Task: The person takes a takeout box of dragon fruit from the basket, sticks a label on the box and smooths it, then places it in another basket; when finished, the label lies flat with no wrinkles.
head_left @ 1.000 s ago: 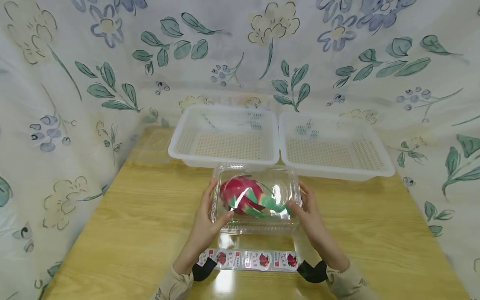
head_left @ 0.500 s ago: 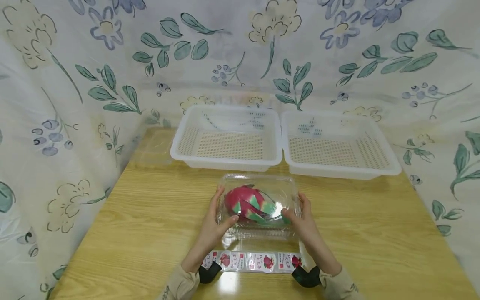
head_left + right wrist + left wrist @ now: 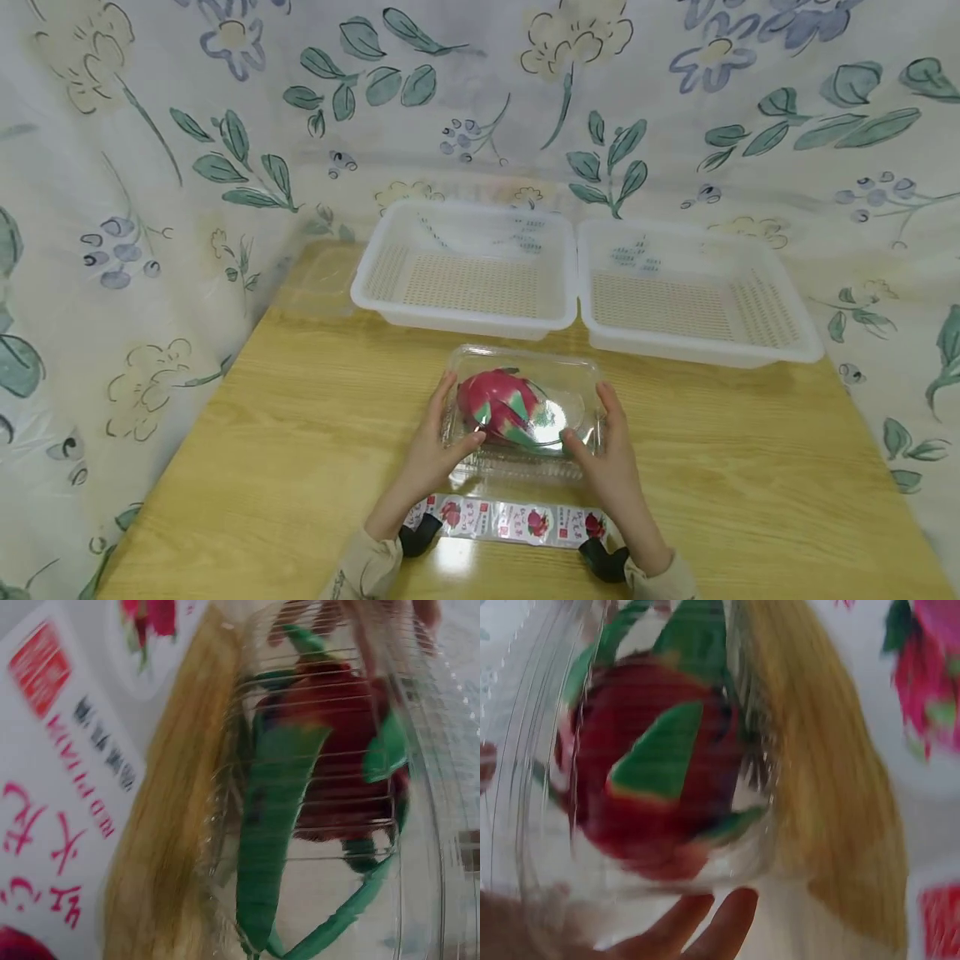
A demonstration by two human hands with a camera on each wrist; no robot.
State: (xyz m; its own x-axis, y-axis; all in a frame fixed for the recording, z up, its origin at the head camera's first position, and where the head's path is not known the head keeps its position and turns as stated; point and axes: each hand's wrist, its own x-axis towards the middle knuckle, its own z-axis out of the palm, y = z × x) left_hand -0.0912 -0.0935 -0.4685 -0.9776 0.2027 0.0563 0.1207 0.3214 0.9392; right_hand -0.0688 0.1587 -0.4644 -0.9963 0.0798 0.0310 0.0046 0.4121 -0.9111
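Note:
A clear plastic clamshell box (image 3: 573, 379) stands low over the wooden table, its lid down. Inside lies a dragon fruit (image 3: 498, 398), pink-red with green scales, nearer the box's left end. My left hand (image 3: 431, 457) grips the box's left side, thumb on the front top edge. On the opposite side my right hand (image 3: 611, 458) holds it the same way. Fingertips (image 3: 731, 919) show against the box wall in the left wrist view. The right wrist view shows the dragon fruit (image 3: 337, 765) through the ribbed plastic.
A strip of printed dragon fruit labels (image 3: 480, 518) lies on the table (image 3: 240, 467) in front of the box, between my wrists. Behind stand two white perforated baskets (image 3: 465, 318), side by side. Another clear plastic container (image 3: 318, 279) sits at the back left. Floral cloth hangs behind.
Both hands have brought the box lower and slightly toward me, away from the baskets. Their hold on it looks the same. The head view has shifted a little.

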